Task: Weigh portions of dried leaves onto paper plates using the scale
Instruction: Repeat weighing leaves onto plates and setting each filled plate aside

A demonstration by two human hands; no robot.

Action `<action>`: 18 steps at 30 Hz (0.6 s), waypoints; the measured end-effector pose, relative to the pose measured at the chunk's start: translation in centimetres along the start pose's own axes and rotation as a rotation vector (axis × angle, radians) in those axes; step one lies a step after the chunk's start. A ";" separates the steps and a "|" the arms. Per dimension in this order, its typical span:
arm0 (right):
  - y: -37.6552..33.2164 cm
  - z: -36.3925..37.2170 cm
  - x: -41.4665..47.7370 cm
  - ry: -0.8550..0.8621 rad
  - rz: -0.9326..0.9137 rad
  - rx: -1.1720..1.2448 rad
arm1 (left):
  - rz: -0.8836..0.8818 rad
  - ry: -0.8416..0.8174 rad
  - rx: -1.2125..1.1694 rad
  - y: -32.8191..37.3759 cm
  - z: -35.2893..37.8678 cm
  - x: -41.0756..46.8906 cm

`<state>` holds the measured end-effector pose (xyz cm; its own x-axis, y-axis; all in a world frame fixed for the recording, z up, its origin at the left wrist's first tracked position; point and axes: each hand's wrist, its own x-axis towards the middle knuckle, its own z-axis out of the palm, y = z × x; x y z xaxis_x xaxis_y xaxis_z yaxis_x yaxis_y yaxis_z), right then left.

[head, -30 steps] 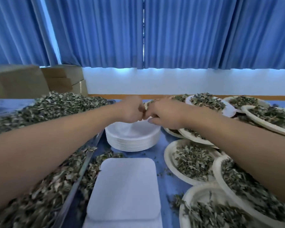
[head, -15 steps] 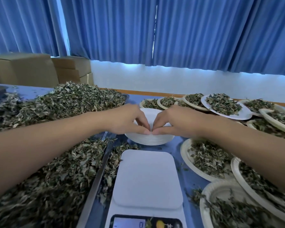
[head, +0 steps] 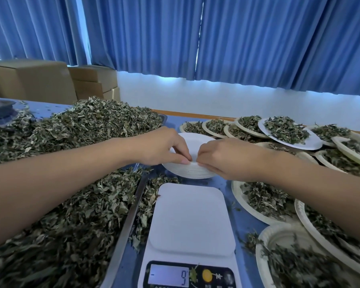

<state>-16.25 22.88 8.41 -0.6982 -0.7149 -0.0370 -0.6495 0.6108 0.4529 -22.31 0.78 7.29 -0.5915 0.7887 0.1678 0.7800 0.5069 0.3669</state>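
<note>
A stack of white paper plates (head: 192, 172) stands behind the white scale (head: 190, 221), whose platform is bare and whose display reads 9. My left hand (head: 166, 147) and my right hand (head: 222, 156) meet at the stack's near rim, fingertips pinching the edge of the top plate. A big heap of dried leaves (head: 71, 183) fills a metal tray (head: 125, 225) on the left.
Several paper plates with leaf portions (head: 287, 132) crowd the right side and back of the blue table. Cardboard boxes (head: 33, 80) stand at the back left under blue curtains. Loose leaves lie between the tray and the scale.
The view has tipped down and the scale display has come into sight. Both hands have lowered from above the stack onto its near rim and stay there, fingertips working the top plate's edge.
</note>
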 end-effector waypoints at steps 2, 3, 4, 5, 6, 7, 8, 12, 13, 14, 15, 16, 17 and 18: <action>-0.2 0.1 -0.2 -0.022 -0.016 -0.048 | -0.006 0.005 0.004 0.2 -0.1 -0.1; -0.2 0.2 -0.4 -0.035 -0.020 -0.054 | -0.008 0.007 0.010 0.3 -0.1 -0.1; -0.2 0.1 -0.4 -0.040 -0.026 -0.061 | -0.010 0.010 0.020 0.4 -0.1 -0.2; -0.2 0.1 -0.5 -0.031 -0.028 -0.067 | -0.010 0.014 0.032 0.6 -0.2 -0.2; -0.2 0.0 -0.6 -0.015 -0.023 -0.076 | -0.007 0.023 0.044 0.8 -0.3 -0.4; -0.1 0.0 -0.6 0.008 -0.014 -0.093 | 0.005 0.039 0.061 1.0 -0.4 -0.5; 0.0 0.0 -0.7 0.032 -0.004 -0.115 | 0.027 0.060 0.095 1.3 -0.5 -0.6; 0.0 -0.2 -1.2 0.151 0.052 -0.116 | 0.142 0.084 0.537 2.8 -0.9 -1.2; -0.2 -0.4 -1.3 0.193 0.052 -0.116 | 0.152 0.093 0.649 3.3 -1.1 -1.4; -0.4 -0.7 -1.6 0.263 0.041 -0.105 | 0.165 0.117 0.715 3.8 -1.2 -1.7; -0.7 -1.1 -2.0 0.354 0.024 -0.082 | 0.183 0.145 0.742 4.4 -1.3 -2.1; -1.2 -1.3 -2.5 0.451 0.010 -0.063 | 0.215 0.173 0.740 5.1 -1.4 -2.6; -1.9 -1.5 -2.9 0.530 -0.004 -0.054 | 0.255 0.202 0.732 5.7 -1.3 -3.2; -2.6 -1.7 -3.4 0.582 -0.018 -0.049 | 0.299 0.230 0.720 6.3 -1.1 -3.9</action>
<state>-11.71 23.16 8.88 -0.3980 -0.8026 0.4443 -0.6351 0.5906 0.4979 -15.33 0.47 9.98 -0.3030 0.8747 0.3782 0.8055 0.4472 -0.3889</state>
